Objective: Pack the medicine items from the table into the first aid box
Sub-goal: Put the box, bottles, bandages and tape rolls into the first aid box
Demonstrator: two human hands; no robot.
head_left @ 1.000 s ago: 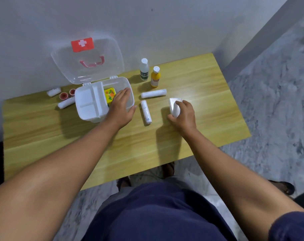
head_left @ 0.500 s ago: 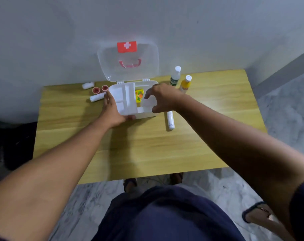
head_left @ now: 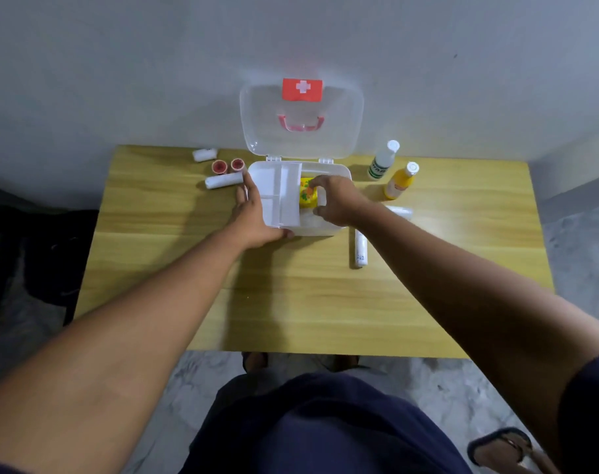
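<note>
The white first aid box [head_left: 325, 167] stands open at the table's back, its clear lid [head_left: 301, 131] leaning on the wall. A divided tray [head_left: 277, 196] fills its left half, and a yellow packet [head_left: 306, 198] lies in the right half. My left hand [head_left: 253, 217] grips the box's left side and front corner. My right hand [head_left: 339, 203] is down in the right compartment, thumb and fingers curled around a white pack that is mostly hidden under the palm.
On the wooden table [head_left: 291, 302], a white bottle [head_left: 382, 162] and an orange bottle [head_left: 400, 183] stand right of the box. Two bandage rolls [head_left: 360, 249] [head_left: 399, 212] lie near my right forearm. Left of the box lie two more rolls [head_left: 223, 181] [head_left: 205, 154] and two red tape rolls [head_left: 219, 166].
My right hand lifted the white pack off the table and carried it left into the box. My left hand shifted from the box's right part to its left side.
</note>
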